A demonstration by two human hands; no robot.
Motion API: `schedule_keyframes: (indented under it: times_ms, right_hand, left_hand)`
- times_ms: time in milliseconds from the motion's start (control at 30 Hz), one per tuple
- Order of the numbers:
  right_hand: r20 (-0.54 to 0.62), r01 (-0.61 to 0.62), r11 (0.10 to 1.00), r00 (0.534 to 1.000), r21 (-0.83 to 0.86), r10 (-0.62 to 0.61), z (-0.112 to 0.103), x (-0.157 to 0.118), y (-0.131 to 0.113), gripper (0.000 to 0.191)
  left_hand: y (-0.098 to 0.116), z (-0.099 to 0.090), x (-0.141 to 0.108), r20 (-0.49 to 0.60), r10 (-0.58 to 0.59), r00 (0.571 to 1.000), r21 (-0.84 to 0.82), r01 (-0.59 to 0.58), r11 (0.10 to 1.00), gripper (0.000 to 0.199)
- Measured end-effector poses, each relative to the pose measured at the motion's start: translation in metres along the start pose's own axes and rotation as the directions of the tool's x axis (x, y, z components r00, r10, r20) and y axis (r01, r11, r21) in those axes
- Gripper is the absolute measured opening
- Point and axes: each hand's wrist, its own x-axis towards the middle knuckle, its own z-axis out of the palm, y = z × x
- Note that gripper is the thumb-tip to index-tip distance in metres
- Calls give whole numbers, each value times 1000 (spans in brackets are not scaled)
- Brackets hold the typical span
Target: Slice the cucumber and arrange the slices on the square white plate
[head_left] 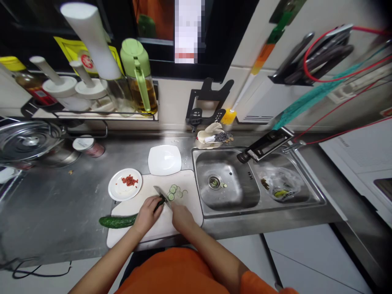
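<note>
A dark green cucumber (pixel 118 221) lies across the left part of a white cutting board (pixel 185 212), running under my left hand (pixel 149 213). The fingers of that hand are closed over its right end. My right hand (pixel 183 218) grips a knife (pixel 161 193), its blade slanting up and left against the cucumber's cut end. Several thin cucumber slices (pixel 173 190) are scattered on the board just right of the blade. The knife's handle is hidden in my fist.
A round plate with chopped red pieces (pixel 130 181) stands at the board's upper left, and a square white plate (pixel 164 159) behind it. To the right is a double sink (pixel 228 204) with a plastic bag (pixel 283 183). Bottles and jars line a rack (pixel 122 116).
</note>
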Motion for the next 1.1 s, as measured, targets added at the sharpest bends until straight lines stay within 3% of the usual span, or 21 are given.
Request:
schedule_keyframes:
  times_ms: [500, 1100]
  right_hand:
    - [67, -28, 997, 997, -73, 33, -25, -47, 2, 39]
    - [72, 8, 998, 997, -69, -3, -31, -46, 1, 39]
  left_hand:
    - [0, 1, 1, -18, -14, 1000, 2, 14, 1000, 19]
    - [0, 1, 2, -22, -24, 999, -7, 24, 1000, 20]
